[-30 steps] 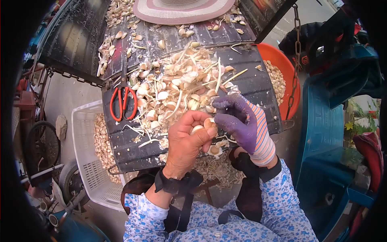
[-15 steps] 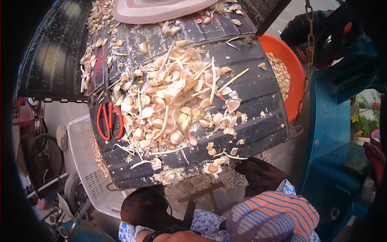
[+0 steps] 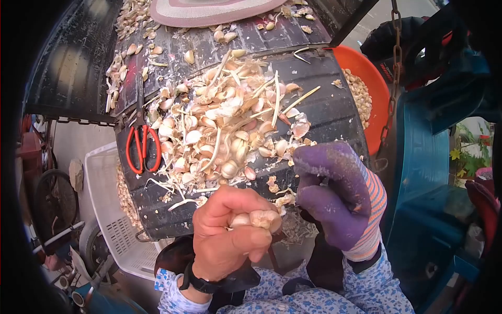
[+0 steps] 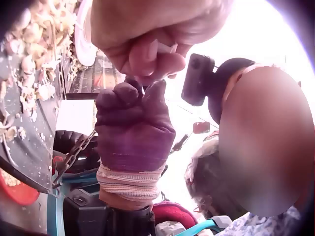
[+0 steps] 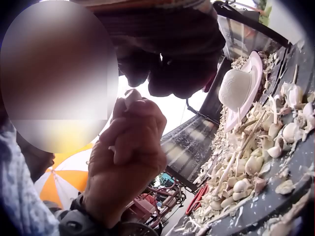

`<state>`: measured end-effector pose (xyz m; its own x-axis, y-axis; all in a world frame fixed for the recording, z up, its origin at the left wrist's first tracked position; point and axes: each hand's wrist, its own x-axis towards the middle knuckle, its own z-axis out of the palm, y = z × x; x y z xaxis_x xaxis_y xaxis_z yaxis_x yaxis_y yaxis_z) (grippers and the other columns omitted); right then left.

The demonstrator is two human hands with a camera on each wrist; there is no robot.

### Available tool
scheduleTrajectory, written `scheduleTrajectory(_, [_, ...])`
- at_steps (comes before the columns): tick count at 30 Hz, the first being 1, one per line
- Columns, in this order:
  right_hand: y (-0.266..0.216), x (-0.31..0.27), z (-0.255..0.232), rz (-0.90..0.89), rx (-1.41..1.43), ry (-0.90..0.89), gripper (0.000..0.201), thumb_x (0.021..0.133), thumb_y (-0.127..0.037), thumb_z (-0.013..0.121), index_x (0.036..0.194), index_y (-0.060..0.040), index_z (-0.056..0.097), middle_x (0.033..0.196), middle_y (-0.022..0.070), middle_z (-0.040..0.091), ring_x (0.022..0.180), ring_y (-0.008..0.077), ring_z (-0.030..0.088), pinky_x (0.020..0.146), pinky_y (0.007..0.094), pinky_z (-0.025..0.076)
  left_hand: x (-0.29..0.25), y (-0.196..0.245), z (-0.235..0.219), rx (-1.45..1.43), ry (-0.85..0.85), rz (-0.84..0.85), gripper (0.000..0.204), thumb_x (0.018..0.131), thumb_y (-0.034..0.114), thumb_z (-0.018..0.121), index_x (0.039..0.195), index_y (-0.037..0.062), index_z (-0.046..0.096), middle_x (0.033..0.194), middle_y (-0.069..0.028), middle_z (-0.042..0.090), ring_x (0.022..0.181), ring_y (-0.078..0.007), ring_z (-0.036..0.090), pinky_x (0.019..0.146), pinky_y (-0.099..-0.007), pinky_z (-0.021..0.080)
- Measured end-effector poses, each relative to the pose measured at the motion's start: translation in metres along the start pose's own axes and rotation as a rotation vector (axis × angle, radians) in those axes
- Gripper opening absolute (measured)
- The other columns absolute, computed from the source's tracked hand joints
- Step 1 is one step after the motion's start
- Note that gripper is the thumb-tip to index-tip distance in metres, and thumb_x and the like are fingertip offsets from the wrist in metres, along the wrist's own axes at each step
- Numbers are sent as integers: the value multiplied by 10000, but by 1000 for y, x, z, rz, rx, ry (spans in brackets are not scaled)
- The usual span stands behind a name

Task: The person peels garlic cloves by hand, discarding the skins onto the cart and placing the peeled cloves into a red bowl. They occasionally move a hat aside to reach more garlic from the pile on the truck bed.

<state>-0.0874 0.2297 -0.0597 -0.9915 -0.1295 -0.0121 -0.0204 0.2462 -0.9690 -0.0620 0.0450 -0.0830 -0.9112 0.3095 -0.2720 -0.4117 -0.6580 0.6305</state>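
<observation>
My bare left hand [image 3: 230, 230] grips garlic cloves [image 3: 265, 220] between its curled fingers and thumb, above the front edge of the tabletop. One clove pokes out past the fingertips, and another pale one shows within the grasp. To the right, my right hand [image 3: 340, 201] wears a purple-coated glove with a striped cuff. Its fingers are bent, with thumb and index apart in the head view and nothing visible between them. In the left wrist view the gloved fingertips appear right beside the bare hand. Behind both hands lies a heap of garlic cloves, skins and dry stems [image 3: 230, 120].
Red-handled scissors [image 3: 142, 149] lie left of the heap on the dark ribbed tabletop [image 3: 334, 112]. A white crate [image 3: 123, 230] stands below left, an orange basin [image 3: 379, 94] of cloves at right, near a hanging chain [image 3: 396, 63]. A brimmed hat [image 3: 214, 13] rests at the back.
Half a second ago both hands were low near the lap; now they are raised in front of the table edge, the left with cloves. The head view has shifted slightly.
</observation>
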Motion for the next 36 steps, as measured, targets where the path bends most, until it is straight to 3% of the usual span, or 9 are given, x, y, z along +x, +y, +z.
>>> scheduleTrajectory(3, [46, 28, 6, -80, -268, 223, 388, 765, -34, 678, 1146, -54, 604, 942, 153, 569, 705, 243, 593, 610, 330, 483, 16, -15, -27, -239, -11, -54, 261, 836, 95, 645, 1057, 6, 541, 880, -186, 614, 511, -139, 523, 445, -228, 398])
scheduleTrajectory(4, [54, 39, 3, -153, -514, 228, 400, 746, -92, 705, 1134, -72, 611, 974, 177, 568, 771, 304, 605, 650, 380, 494, 16, -12, -27, -267, -18, -54, 239, 849, 119, 633, 1045, 13, 545, 886, -185, 612, 517, -147, 525, 445, -230, 396])
scheduleTrajectory(5, [59, 43, 1, -152, -711, 185, 408, 757, -107, 697, 1154, -68, 609, 964, 130, 586, 798, 253, 594, 693, 334, 488, 17, -10, -26, -297, -29, -56, 221, 863, 142, 620, 1033, 20, 550, 892, -185, 609, 523, -154, 527, 444, -232, 395])
scheduleTrajectory(7, [74, 48, 3, -59, -944, 41, 426, 716, -202, 716, 1113, -82, 620, 974, 197, 588, 812, 375, 601, 695, 432, 491, 17, -8, -29, -318, -32, -59, 193, 886, 174, 591, 1007, 28, 557, 900, -184, 605, 533, -166, 531, 445, -238, 393])
scheduleTrajectory(10, [93, 48, 11, -36, -795, 74, 430, 706, -210, 711, 1106, -77, 624, 889, 177, 592, 758, 321, 602, 670, 386, 491, 16, -10, -41, -262, 3, -54, 194, 915, 199, 529, 997, 24, 549, 912, -195, 585, 528, -179, 511, 429, -254, 379])
scheduleTrajectory(14, [43, 35, 15, 174, 1, -45, 374, 715, -85, 702, 1079, -52, 625, 801, 34, 549, 706, 106, 519, 633, 253, 450, 19, -3, -42, -178, 95, -55, 134, 913, 154, 538, 925, 22, 560, 876, -163, 614, 567, -164, 545, 424, -240, 363])
scheduleTrajectory(17, [35, 26, 22, 229, 168, -138, 346, 730, -21, 678, 1073, -34, 627, 837, 2, 560, 721, 78, 510, 638, 237, 447, 20, -3, -49, -68, 151, -95, 126, 911, 140, 552, 923, 15, 555, 826, -135, 621, 537, -138, 537, 409, -212, 341])
scheduleTrajectory(22, [35, 22, 33, 196, 213, -181, 299, 756, -19, 651, 1054, -9, 629, 885, 40, 605, 802, 113, 574, 693, 259, 474, 24, -1, -32, 274, 188, -57, 162, 864, 106, 636, 963, 15, 545, 780, -60, 626, 533, -84, 566, 390, -170, 318])
scheduleTrajectory(36, [31, 20, 38, 243, 296, -96, 184, 855, -75, 600, 1007, 27, 617, 792, 45, 625, 681, 78, 566, 584, 244, 465, 25, -1, -33, 159, 198, -69, 129, 826, 12, 631, 922, 16, 544, 743, -100, 638, 484, -126, 553, 400, -208, 358])
